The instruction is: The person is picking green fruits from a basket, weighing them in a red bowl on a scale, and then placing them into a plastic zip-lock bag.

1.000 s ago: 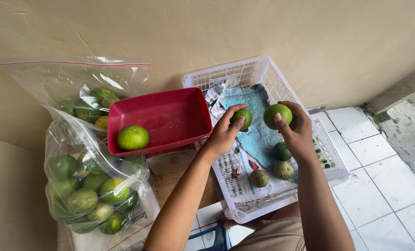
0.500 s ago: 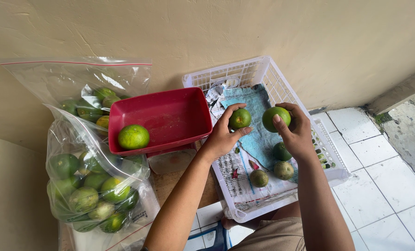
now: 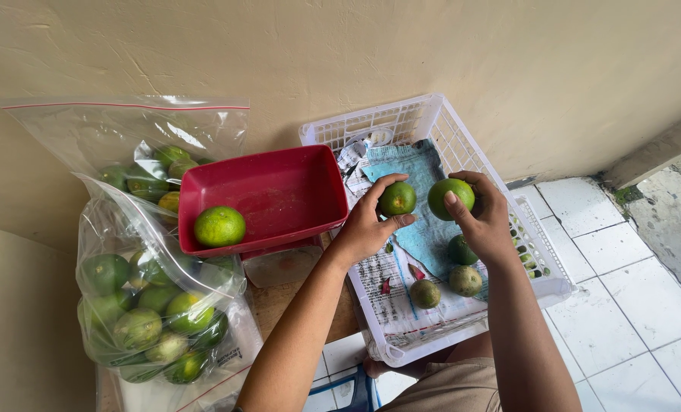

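Background: beige plaster wall, white tiled floor point(image 3: 630, 305) at your right.
Basket: white plastic basket point(image 3: 440, 122) against the wall, lined with newspaper point(image 3: 394, 294).
Left hand point(image 3: 363, 225): your grip is clenched on a small green lime point(image 3: 397, 198), held over the basket.
Right hand point(image 3: 487, 221): your grip is clenched on a bigger green lime point(image 3: 451, 198), just beside the first.
Basket contents: three limes point(image 3: 462, 280) on the paper below your right hand.
Tray: red tray point(image 3: 279, 194) left of the basket, one lime point(image 3: 220, 226) inside.
Bags: two clear zip bags point(image 3: 150, 305) of limes, far left.

A wooden table point(image 3: 276, 305) carries a red tray point(image 3: 268, 200), a white basket point(image 3: 539, 255) — two bags of limes point(image 3: 154, 320) too.
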